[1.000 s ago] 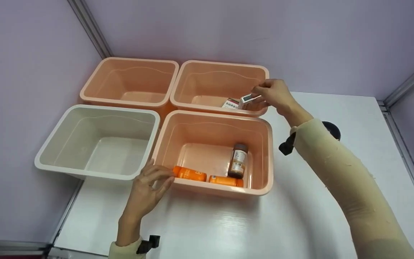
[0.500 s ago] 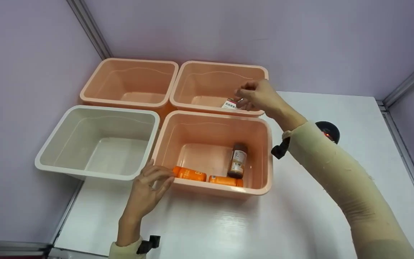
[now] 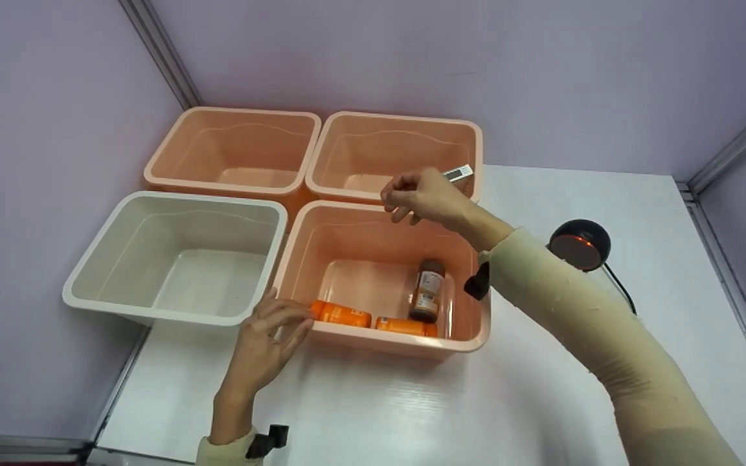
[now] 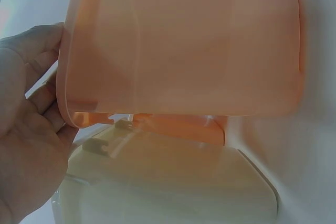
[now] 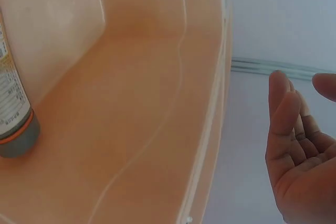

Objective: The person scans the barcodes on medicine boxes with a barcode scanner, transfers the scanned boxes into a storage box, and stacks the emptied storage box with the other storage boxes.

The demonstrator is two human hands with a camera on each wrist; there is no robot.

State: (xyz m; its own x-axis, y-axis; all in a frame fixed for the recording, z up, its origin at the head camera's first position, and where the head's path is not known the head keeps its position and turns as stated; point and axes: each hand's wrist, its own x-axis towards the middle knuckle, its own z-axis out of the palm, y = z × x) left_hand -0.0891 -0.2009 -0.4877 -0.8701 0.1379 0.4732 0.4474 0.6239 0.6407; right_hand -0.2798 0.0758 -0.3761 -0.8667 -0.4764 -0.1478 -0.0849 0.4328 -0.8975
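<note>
While the head view looks down on a white tabletop (image 3: 541, 401), four bins stand in a two-by-two block at its far left corner: three peach ones and a cream bin (image 3: 175, 255) at the near left. The right hand (image 3: 421, 197) hovers over the far rim of the near peach bin (image 3: 386, 278), fingers loosely curled and holding nothing. Just behind that hand a small white box (image 3: 458, 173) leans at the right wall of the far right peach bin (image 3: 395, 155), apart from the fingers. Inside the near peach bin a brown bottle (image 3: 428, 291) stands upright, and two orange bottles (image 3: 342, 314) lie end to end along the near wall. The left hand (image 3: 266, 346) rests with curled fingers on the near left corner of that bin's rim. A round black scanner (image 3: 578, 244) sits on the tabletop to the right of the bins, with its cable trailing toward the near side.

From the left wrist view, the left hand (image 4: 26, 129) presses its fingers against the corner of the peach bin (image 4: 178, 45), with the cream bin (image 4: 168, 182) touching beside it.

From the right wrist view, the right hand (image 5: 299, 150) hangs relaxed and spread, clear of the peach bin's rim (image 5: 210, 119), and the lower part of the brown bottle (image 5: 16, 114) stands on the bin floor at the left.
</note>
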